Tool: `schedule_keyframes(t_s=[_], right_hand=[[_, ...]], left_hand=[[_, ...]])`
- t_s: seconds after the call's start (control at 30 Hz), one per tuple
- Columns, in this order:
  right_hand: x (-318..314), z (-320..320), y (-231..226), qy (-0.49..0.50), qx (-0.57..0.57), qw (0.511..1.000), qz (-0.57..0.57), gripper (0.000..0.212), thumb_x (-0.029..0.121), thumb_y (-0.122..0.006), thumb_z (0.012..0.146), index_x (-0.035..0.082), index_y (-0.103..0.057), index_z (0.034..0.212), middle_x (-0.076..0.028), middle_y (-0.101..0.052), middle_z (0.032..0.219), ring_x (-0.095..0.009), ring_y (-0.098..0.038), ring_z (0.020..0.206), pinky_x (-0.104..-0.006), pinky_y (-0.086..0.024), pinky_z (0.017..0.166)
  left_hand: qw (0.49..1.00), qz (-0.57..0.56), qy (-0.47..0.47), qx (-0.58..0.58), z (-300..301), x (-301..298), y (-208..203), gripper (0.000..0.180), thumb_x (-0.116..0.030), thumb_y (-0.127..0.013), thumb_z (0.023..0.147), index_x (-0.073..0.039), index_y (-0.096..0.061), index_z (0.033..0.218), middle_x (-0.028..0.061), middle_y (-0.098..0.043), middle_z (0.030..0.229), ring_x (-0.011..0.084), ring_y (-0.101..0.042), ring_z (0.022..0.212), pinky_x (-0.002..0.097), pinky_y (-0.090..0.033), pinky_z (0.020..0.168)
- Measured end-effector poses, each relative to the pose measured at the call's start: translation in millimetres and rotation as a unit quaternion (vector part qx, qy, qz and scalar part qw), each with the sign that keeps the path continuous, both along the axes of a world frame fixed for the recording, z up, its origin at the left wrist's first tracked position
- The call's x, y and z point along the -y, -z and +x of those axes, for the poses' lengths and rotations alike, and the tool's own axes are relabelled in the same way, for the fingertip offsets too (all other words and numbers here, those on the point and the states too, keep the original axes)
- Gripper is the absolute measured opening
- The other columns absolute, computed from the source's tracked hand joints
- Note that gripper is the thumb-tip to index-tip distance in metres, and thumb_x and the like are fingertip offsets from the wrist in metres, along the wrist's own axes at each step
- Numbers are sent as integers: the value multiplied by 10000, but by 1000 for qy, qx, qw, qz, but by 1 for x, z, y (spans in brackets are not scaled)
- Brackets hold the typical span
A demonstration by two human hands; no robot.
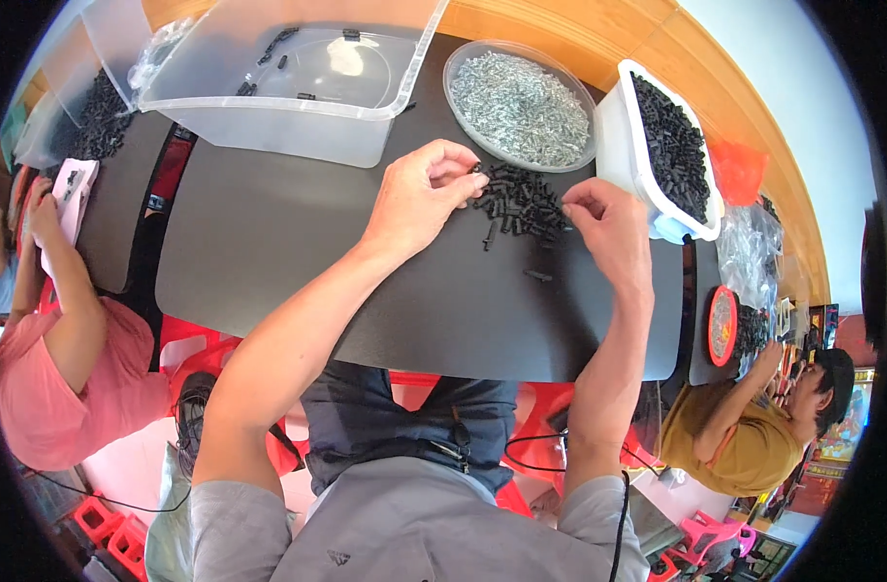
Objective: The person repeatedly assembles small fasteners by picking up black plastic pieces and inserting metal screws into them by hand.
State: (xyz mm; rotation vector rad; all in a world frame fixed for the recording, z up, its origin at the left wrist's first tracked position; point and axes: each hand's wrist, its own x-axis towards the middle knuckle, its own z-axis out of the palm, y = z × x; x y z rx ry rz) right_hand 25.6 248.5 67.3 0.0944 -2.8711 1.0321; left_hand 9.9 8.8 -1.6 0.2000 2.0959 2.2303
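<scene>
My left hand point(419, 194) hovers at the left edge of a pile of small black plastic parts point(521, 201) on a black table point(298, 252), its fingertips pinched on one small black part. My right hand point(608, 225) rests at the pile's right side with fingers curled together; whether it holds a piece I cannot tell. A few loose black parts point(537, 275) lie nearer to me. Just behind the pile stands a round clear dish of small silver screws point(521, 105).
A big clear plastic bin point(298, 82) with a few black parts stands at the back left. A white tub full of black parts point(671, 145) stands at the right. One person in pink sits at the left, another in yellow at the right. Red stools stand below.
</scene>
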Motion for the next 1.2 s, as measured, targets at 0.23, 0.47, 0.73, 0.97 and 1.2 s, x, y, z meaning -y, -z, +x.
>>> schedule_keyframes(t_s=[0.23,0.47,0.73,0.97,1.2], right_hand=[[6,0,10,-117,-16,992,52,84,29,-699,812,24,-724,891,-133,-674,822,-294,-686,768,-390,-527,700],[20,3,20,-107,-25,987,120,91,99,-712,830,63,-734,911,-101,-661,859,-307,-686,789,-425,-530,716],[29,7,21,-94,-35,983,157,91,136,-718,840,65,-737,893,-98,-653,858,-316,-686,786,-439,-534,717],[35,6,10,-64,-16,998,-8,94,32,-719,830,12,-690,917,-97,-711,830,-208,-706,690,-339,-548,643],[45,10,26,-70,-54,976,-200,114,-17,-715,851,-3,-659,949,-82,-714,804,-121,-706,698,-261,-534,622]], left_hand=[[1000,7,-4,-16,0,-1,-2,231,-82,-675,957,-9,-641,1174,106,-749,965,122,-707,846,281,-562,722],[1000,-19,22,-2,1,0,-4,231,-73,-638,984,-7,-610,1204,110,-739,1009,140,-704,919,277,-543,768],[998,-23,6,-59,3,-5,4,214,-92,-731,918,-17,-665,1107,89,-745,900,109,-690,814,280,-549,736],[993,-34,13,-114,10,-5,5,226,-104,-746,904,-27,-676,1105,116,-745,890,124,-701,797,297,-560,742],[995,51,78,-17,15,-6,-3,220,-34,-667,964,10,-636,1177,101,-725,1087,145,-696,976,295,-580,830]])
